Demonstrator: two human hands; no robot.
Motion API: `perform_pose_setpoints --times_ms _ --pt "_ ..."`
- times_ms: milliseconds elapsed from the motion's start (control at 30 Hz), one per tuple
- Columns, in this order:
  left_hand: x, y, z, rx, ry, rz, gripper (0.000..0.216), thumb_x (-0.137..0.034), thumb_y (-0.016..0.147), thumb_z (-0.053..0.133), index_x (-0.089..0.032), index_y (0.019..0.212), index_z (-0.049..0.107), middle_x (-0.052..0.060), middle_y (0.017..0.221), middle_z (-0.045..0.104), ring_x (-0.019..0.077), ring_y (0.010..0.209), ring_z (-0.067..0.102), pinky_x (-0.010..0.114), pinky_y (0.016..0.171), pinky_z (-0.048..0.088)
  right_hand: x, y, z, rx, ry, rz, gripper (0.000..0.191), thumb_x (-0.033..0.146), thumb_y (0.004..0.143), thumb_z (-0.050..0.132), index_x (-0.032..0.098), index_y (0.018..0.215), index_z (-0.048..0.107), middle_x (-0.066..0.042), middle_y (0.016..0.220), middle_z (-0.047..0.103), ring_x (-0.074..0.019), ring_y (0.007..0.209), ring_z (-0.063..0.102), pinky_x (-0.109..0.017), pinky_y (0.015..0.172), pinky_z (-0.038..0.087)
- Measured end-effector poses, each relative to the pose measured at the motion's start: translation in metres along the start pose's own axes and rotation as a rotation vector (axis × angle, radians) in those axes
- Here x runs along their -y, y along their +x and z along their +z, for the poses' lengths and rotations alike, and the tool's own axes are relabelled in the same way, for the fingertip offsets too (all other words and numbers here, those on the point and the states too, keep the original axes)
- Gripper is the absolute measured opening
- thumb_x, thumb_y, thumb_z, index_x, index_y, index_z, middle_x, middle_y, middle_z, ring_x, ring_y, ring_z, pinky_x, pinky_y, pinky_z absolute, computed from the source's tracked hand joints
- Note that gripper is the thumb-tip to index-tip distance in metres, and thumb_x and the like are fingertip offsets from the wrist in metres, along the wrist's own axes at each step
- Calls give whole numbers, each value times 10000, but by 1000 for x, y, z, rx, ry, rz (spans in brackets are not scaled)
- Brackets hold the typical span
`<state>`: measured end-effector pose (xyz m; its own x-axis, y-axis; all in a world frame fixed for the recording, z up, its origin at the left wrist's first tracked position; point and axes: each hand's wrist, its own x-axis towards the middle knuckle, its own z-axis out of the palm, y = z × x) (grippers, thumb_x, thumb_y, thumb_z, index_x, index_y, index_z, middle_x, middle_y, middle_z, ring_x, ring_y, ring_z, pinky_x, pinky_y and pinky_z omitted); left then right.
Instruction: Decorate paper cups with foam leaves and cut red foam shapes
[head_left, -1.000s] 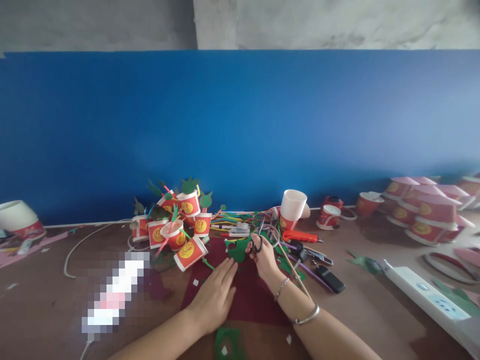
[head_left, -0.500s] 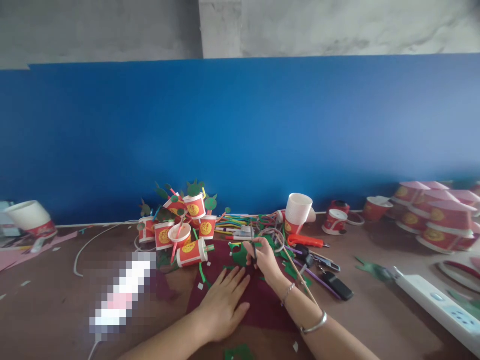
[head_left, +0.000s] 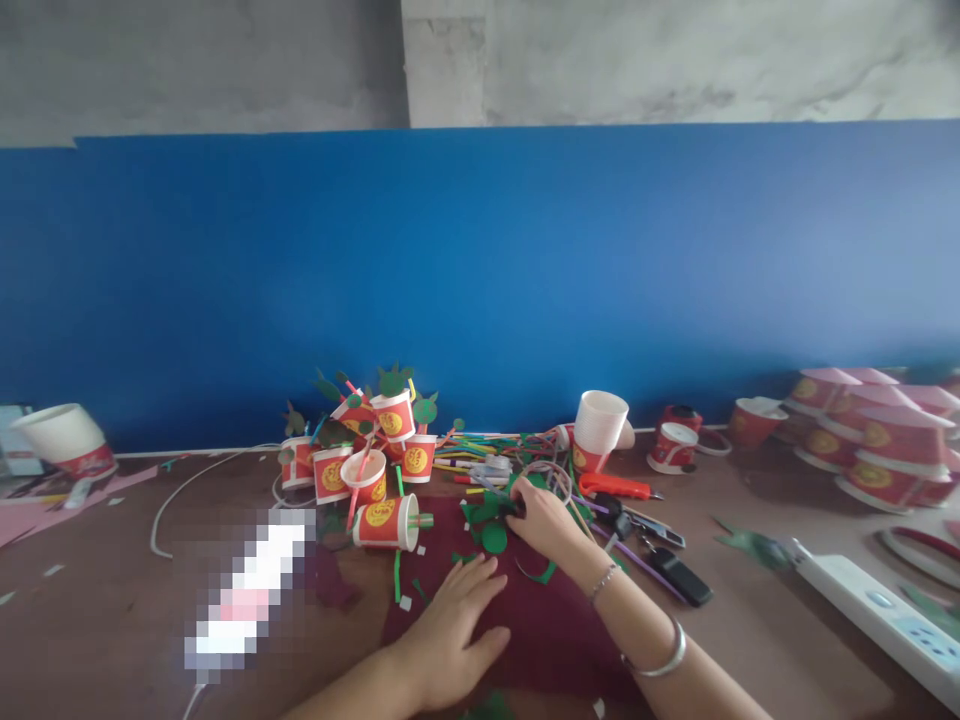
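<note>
Some maroon sheet (head_left: 551,625) lies open between both hands (head_left: 456,628) (head_left: 546,520)

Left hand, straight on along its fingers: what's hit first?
Probably the round green paper piece, just ahead of the left hand; depth is unclear, so the hand might pass over it.

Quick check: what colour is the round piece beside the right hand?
Green: the round piece beside the right hand, best seen in the head view.
</note>
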<state>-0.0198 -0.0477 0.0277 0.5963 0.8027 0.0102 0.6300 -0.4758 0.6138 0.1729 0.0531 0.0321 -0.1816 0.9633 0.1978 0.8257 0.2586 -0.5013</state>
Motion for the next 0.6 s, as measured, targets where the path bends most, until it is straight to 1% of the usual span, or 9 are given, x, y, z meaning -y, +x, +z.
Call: perform_pose_setpoints --times_ms 33,100,167,267,367,467,500,567,600 --pt "-1 -3 -5 -14 -86 -12 479 -408 860 446 -231 1305 437 99 1415 383 239 1320 296 452 1067 276 -1 0 0 6 -39 -3 201 119 666 597 180 853 557 -2 695 596 -164 678 549 -235 595 314" --pt "-3 -11 -17 92 -161 39 594 -496 754 584 -243 1279 465 106 1375 438 263 1284 358 429 1029 343 -3 1 1 15 -107 -9 198 96 697 554 169 881 562 -38 793 625 -179 785 569 -239 668 340" --pt "-6 -19 -25 195 -104 96 709 -524 627 692 -262 1254 492 100 1368 447 315 1295 323 479 1028 323 -4 1 3 18 -165 -15 186 72 719 514 162 870 572 -63 868 627 -184 869 562 -240 741 345" --pt "-9 -26 -25 225 -10 136 607 -463 643 703 -251 1189 546 112 1384 424 332 1308 288 501 1034 297 -2 1 7 1 -240 -7 178 59 740 474 152 842 586 -91 898 607 -200 904 541 -253 787 345" --pt "-9 -27 -16 193 30 144 386 -336 668 714 -249 1034 625 86 1354 467 303 1289 332 459 1034 315 0 -2 9 -33 -295 -2 188 55 753 452 145 832 596 -114 926 585 -218 931 517 -268 807 343" --pt "-3 -26 -11 85 22 108 169 -244 741 642 -253 910 649 45 1282 541 245 1236 417 398 1017 359 0 -3 11 -61 -325 -8 198 55 764 446 145 846 602 -116 934 578 -221 938 508 -272 821 341" --pt "1 -25 -12 35 20 89 166 -219 779 588 -258 931 641 37 1274 548 226 1225 432 388 1018 363 -1 -4 12 -66 -330 -11 199 56 767 447 146 853 603 -113 931 579 -219 937 508 -271 822 340" --pt "13 -22 -13 -54 42 67 338 -168 822 487 -265 1139 552 47 1333 495 208 1252 404 412 1050 326 -2 -3 13 -71 -336 -21 199 60 771 453 148 865 604 -106 921 584 -214 930 511 -268 821 341" --pt "20 -19 -14 -59 76 76 402 -148 831 449 -270 1210 505 47 1359 468 210 1269 384 445 1070 286 -3 -3 14 -73 -337 -24 197 62 773 456 149 867 605 -103 915 586 -213 924 513 -267 818 341"
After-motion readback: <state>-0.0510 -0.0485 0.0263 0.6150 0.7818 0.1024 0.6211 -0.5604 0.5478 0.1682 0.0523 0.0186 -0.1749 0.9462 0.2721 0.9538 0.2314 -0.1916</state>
